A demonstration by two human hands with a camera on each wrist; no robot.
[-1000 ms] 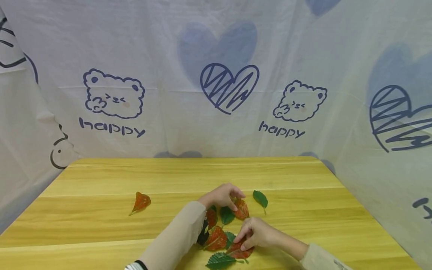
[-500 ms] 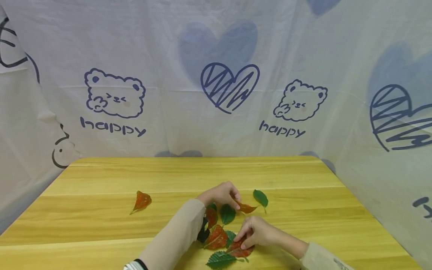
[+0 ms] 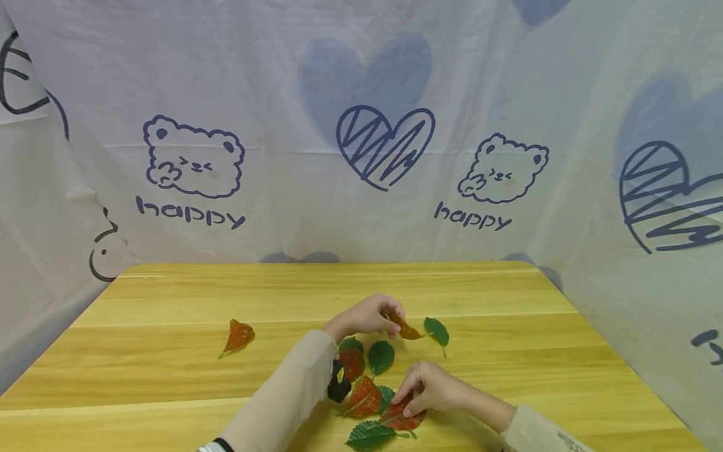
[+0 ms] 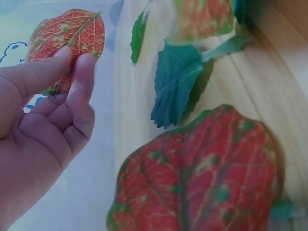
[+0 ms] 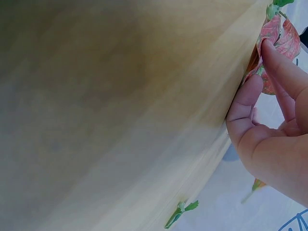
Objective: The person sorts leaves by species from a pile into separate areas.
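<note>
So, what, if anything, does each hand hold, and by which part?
Left hand: an oval red leaf with green flecks, pinched away from its stem. Right hand: a broad, veined red leaf, apparently pinched near its edge.

Head view forward and down, wrist views close in, all sharing the table (image 3: 169, 376)

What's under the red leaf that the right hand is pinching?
A green leaf shows at the near edge of the red leaf. I can't tell whether it reaches underneath: the red leaf covers that spot, and the right hand hides some too.
</note>
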